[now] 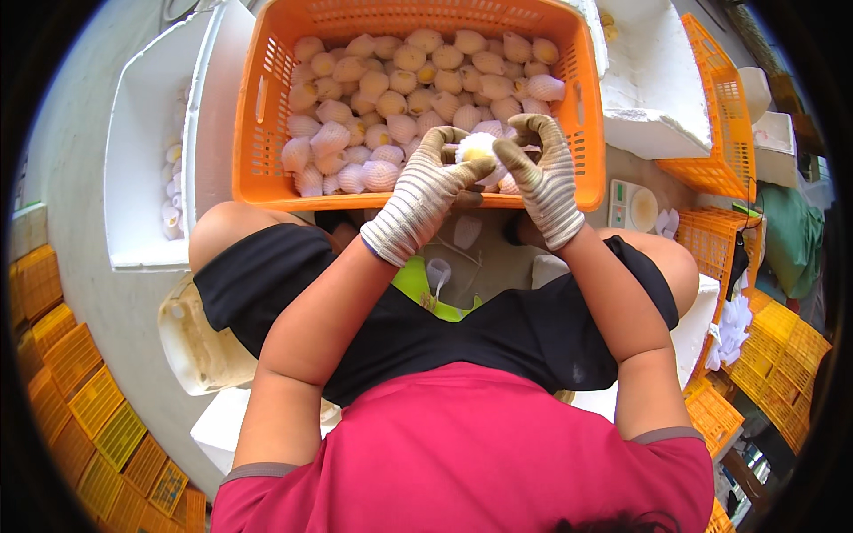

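Over the front edge of an orange plastic crate (591, 133), both my hands, in striped work gloves, meet around one small round pale-yellow fruit (477, 154). A white foam net sleeve (487, 142) is partly around this fruit. My left hand (425, 188) is closed on the fruit from the left, thumb near its lower side. My right hand (544, 173) has curled fingers, with the thumb and fingertips at the right side of the sleeve. Behind them the crate holds many netted fruits (409, 82), most in white or pinkish foam sleeves. The fruit's underside is hidden by my fingers.
White foam boxes stand left (147, 169) and right (657, 107) of the crate. A small scale (633, 206) sits at the right. Between my legs is a bright green thing (413, 282). Stacked orange and yellow crates (98, 404) line the left; more stand right.
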Motion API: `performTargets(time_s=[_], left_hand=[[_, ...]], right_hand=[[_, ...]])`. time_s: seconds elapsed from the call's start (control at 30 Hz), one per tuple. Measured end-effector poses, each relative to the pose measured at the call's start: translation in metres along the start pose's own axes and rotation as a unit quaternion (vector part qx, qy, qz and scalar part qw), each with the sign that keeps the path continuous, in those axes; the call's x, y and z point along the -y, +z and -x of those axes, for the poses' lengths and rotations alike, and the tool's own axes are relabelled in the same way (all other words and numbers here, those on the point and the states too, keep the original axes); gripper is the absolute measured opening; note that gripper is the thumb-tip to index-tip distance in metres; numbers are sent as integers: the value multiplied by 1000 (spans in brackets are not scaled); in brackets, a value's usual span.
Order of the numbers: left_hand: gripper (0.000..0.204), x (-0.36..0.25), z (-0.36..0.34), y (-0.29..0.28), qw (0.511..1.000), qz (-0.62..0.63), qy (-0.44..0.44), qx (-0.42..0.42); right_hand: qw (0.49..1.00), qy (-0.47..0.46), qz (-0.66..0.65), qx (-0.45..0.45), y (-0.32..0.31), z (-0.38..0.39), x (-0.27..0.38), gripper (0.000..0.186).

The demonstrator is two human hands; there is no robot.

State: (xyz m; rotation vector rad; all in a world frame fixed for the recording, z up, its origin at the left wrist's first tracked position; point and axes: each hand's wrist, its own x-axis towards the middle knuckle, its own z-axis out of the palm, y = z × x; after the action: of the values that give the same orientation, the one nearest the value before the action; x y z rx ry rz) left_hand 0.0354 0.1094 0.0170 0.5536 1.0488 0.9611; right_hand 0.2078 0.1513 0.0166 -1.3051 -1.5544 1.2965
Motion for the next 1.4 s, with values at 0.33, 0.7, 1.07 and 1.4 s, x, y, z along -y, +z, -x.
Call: performTargets(time_s=[0.33, 0.7, 1.07, 1.4], left_hand=[[28, 1, -1, 2, 998, -18, 3, -66], [40, 10, -10, -7, 991, 124, -43, -17], [47, 23, -17, -2, 972, -103, 116, -175], [41, 11, -1, 7, 817, -394, 388, -165]], right_hand=[[952, -142, 248, 109, -5, -12, 8, 24], [978, -138, 154, 21, 3, -5, -3, 11], [970, 111, -178, 123, 13, 2, -15, 33], [896, 152, -389, 154, 20, -5, 14, 44]])
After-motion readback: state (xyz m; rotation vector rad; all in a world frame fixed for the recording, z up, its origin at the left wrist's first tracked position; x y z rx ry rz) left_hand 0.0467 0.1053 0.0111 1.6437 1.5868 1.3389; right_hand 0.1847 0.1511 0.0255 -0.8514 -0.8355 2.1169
